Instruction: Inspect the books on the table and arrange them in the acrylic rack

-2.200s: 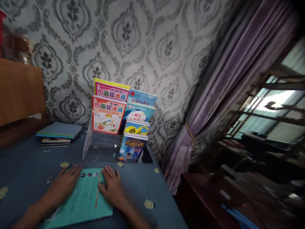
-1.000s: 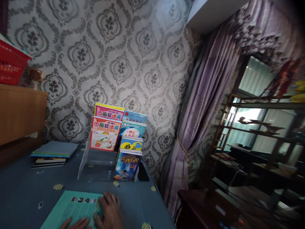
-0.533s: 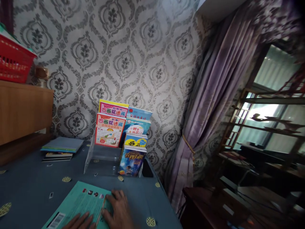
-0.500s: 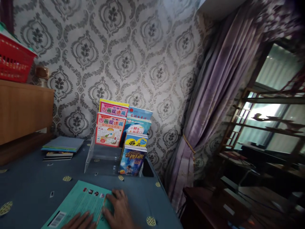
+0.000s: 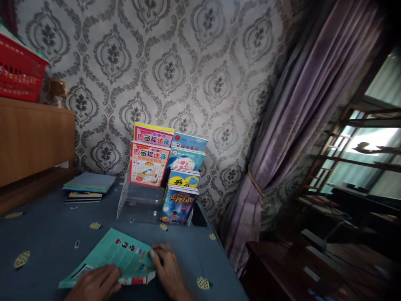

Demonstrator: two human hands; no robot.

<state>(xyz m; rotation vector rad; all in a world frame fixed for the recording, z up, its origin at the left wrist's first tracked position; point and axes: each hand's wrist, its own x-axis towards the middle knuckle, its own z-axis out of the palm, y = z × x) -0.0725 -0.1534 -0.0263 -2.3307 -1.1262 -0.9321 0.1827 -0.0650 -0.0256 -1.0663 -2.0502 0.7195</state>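
Note:
A teal book (image 5: 125,253) lies on the cloth-covered table, back cover up, with a barcode at its left and small pictures along the top. Its near edge is raised and bent, showing a red and white strip. My left hand (image 5: 97,282) is closed on that near edge and partly covers the barcode. At the book's right edge, my right hand (image 5: 169,265) grips the spine side with thumb and fingers. Beyond the hands stands a clear stepped book rack (image 5: 140,205). It holds a red-bordered picture book (image 5: 150,165), a blue book (image 5: 178,207) and several others.
A stack of thin books (image 5: 89,182) lies at the table's back left. A black phone-like object (image 5: 199,215) sits right of the rack. The wooden cabinet (image 5: 34,142) carries a red basket (image 5: 20,73). A purple curtain (image 5: 282,138) hangs at the right, past the table edge.
The near edge of the teal book has come up off the table. My left hand has gone from lying flat on the cover to gripping that edge. The view has shifted slightly.

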